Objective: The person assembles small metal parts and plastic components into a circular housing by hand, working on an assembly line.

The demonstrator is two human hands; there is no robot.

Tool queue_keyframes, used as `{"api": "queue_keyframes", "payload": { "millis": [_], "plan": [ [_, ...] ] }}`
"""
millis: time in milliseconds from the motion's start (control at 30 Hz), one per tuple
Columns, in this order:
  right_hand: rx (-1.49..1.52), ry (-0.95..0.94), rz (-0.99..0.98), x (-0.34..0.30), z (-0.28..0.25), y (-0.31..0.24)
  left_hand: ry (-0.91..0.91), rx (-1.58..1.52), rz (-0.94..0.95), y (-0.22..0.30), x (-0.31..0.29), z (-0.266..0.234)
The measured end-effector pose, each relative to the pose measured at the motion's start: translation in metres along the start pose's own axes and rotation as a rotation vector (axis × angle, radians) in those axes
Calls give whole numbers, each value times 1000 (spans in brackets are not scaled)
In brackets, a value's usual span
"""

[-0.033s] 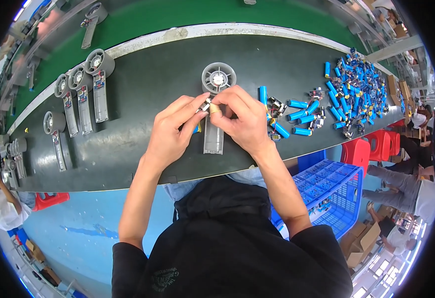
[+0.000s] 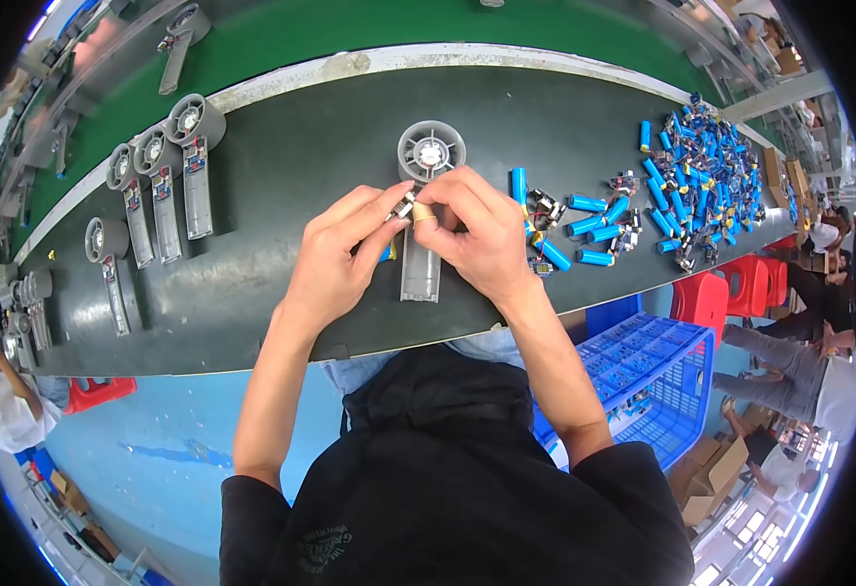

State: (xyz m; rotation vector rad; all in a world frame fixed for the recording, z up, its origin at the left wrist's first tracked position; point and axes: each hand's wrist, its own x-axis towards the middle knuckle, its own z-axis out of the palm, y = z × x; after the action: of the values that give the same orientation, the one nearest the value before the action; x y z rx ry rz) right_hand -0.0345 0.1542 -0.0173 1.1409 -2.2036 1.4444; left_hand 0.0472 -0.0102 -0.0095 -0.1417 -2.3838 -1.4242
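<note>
A small circuit board (image 2: 405, 206) is pinched between the thumb and forefinger of my left hand (image 2: 338, 252). My right hand (image 2: 480, 234) is closed at the board's right side, with a yellowish band by its fingertips; what those fingers grip is hidden. Under both hands lies a grey handheld fan housing (image 2: 420, 275), its round fan head (image 2: 431, 154) pointing away from me and its long handle toward me. A bit of blue and yellow, perhaps a battery cell (image 2: 389, 253), peeks out beside my left fingers.
Several grey fan housings (image 2: 196, 190) lie on the dark table at left. Loose blue battery cells with boards (image 2: 596, 231) are scattered at right, before a large heap (image 2: 706, 181). A blue crate (image 2: 677, 391) and red stools (image 2: 699, 303) stand below the table edge. Other people sit farther off.
</note>
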Motion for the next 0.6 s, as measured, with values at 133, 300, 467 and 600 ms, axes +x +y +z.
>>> {"api": "queue_keyframes", "payload": {
  "millis": [133,300,467,600],
  "plan": [
    [-24,-16,-62,-1,0,1,-72,-18,18,2,2,-6],
    [-49,17,-142,-1,2,3,-129,-38,-10,2,4,-13],
    [-93,11,-202,-1,0,7,-200,9,-54,6,6,-19],
    [-126,-31,-155,2,-4,0,-156,-13,-23,5,5,-15]
  ]
}}
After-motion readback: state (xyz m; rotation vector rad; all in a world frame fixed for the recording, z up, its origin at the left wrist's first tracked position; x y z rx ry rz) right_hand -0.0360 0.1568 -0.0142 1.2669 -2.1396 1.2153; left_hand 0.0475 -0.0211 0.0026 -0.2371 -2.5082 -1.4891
